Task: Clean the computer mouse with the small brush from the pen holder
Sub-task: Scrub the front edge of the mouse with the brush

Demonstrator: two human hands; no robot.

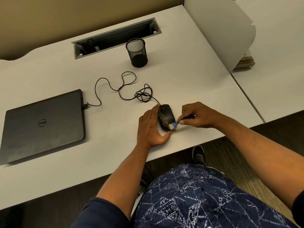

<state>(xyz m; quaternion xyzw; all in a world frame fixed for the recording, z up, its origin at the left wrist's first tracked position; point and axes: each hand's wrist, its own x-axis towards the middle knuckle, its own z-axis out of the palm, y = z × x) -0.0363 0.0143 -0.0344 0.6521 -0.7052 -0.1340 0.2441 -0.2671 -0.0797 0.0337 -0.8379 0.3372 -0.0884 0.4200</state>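
Note:
A black computer mouse (165, 116) with yellow streaks lies on the white desk (189, 83) near its front edge. My left hand (150, 127) clasps it from the left, thumb at its near end and fingers along its far side. My right hand (196, 115) pinches a small blue brush (176, 124), whose pale bristles touch the mouse's near right flank. The black mesh pen holder (136, 52) stands upright farther back, and I see nothing in it.
The mouse's black cable (121, 87) loops across the desk to a closed black laptop (43, 125) on the left. A grey cable slot (115, 37) runs along the back. A white partition (222, 30) rises at the right.

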